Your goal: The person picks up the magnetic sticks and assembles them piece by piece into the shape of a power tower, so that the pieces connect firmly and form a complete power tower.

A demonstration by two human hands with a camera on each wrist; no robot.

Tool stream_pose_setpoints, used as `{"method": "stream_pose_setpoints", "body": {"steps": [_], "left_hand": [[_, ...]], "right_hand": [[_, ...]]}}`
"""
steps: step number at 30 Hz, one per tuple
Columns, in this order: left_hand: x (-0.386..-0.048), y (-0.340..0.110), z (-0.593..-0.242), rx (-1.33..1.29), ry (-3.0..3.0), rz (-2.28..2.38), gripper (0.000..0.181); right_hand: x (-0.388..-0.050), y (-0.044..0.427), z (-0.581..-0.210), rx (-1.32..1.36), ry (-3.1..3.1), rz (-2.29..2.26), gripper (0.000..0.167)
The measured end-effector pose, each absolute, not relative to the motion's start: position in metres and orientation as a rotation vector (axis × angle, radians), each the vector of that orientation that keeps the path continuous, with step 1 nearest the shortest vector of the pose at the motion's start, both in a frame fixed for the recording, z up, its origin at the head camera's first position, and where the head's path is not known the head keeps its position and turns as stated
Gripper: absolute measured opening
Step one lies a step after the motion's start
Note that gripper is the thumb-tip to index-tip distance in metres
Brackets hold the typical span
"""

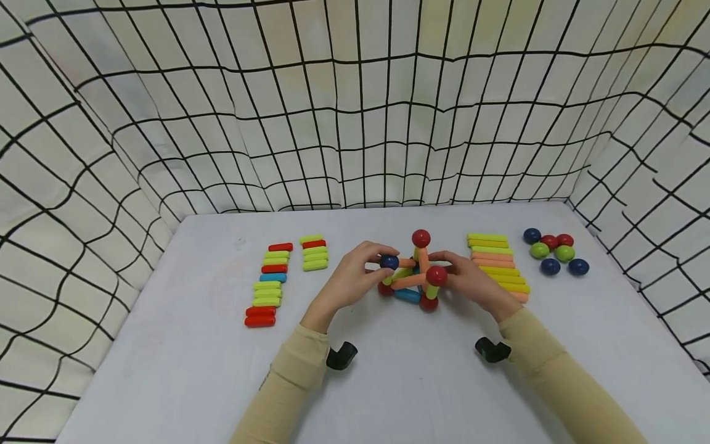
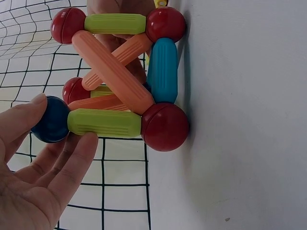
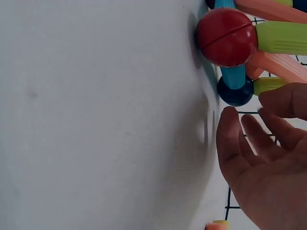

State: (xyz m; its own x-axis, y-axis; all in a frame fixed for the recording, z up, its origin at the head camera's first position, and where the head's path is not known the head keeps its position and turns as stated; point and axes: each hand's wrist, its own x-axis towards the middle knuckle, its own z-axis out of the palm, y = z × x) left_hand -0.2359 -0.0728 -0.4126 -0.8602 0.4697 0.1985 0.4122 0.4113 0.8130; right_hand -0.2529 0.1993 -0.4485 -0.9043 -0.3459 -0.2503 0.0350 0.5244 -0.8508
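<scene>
A framework of coloured sticks and balls (image 1: 409,281) stands mid-table. My left hand (image 1: 355,271) pinches the dark blue ball (image 2: 51,120) atop an upright lime stick (image 2: 104,122), the thumb on the ball's side. Below that stick sits a red ball (image 2: 164,126), joined to a blue stick (image 2: 163,69). An orange stick (image 2: 112,72) slants across the side. My right hand (image 1: 477,280) is at the framework's right, its fingers loosely bent near a low blue ball (image 3: 236,91). Its thumb lies by a yellow-green stick (image 3: 268,85); contact is unclear.
Red, lime and blue sticks (image 1: 272,277) lie in rows at left, with a shorter row (image 1: 314,254) beside them. Yellow and orange sticks (image 1: 496,265) line up at right, near several loose balls (image 1: 550,253). Black netting (image 1: 360,129) walls the table's back and sides.
</scene>
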Motion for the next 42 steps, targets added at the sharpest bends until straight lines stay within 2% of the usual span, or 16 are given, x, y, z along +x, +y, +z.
{"method": "stream_pose_setpoints", "body": {"steps": [5, 10, 15, 19, 25, 29, 42], "left_hand": [[-0.237, -0.074, -0.413, 0.817, 2.592, 1.461, 0.033], [-0.236, -0.075, -0.413, 0.788, 2.611, 1.448, 0.033], [-0.242, -0.076, -0.415, 0.736, 2.675, 1.487, 0.035], [-0.257, -0.072, -0.416, 0.672, 2.748, 1.486, 0.035], [-0.277, -0.071, -0.410, 0.730, 2.751, 1.340, 0.035], [-0.282, -0.075, -0.408, 0.764, 2.667, 1.346, 0.035], [-0.279, -0.085, -0.413, 0.733, 2.410, 1.528, 0.030]], "right_hand": [[-0.258, 0.192, -0.448, -0.320, 2.359, -1.321, 0.061], [-0.260, 0.189, -0.448, -0.270, 2.337, -1.295, 0.065], [-0.260, 0.192, -0.450, -0.230, 2.411, -1.233, 0.051], [-0.256, 0.194, -0.451, -0.309, 2.440, -1.149, 0.044], [-0.250, 0.192, -0.453, -0.423, 2.439, -1.079, 0.052], [-0.248, 0.191, -0.454, -0.433, 2.464, -1.077, 0.052], [-0.245, 0.189, -0.453, -0.378, 2.487, -1.076, 0.055]]}}
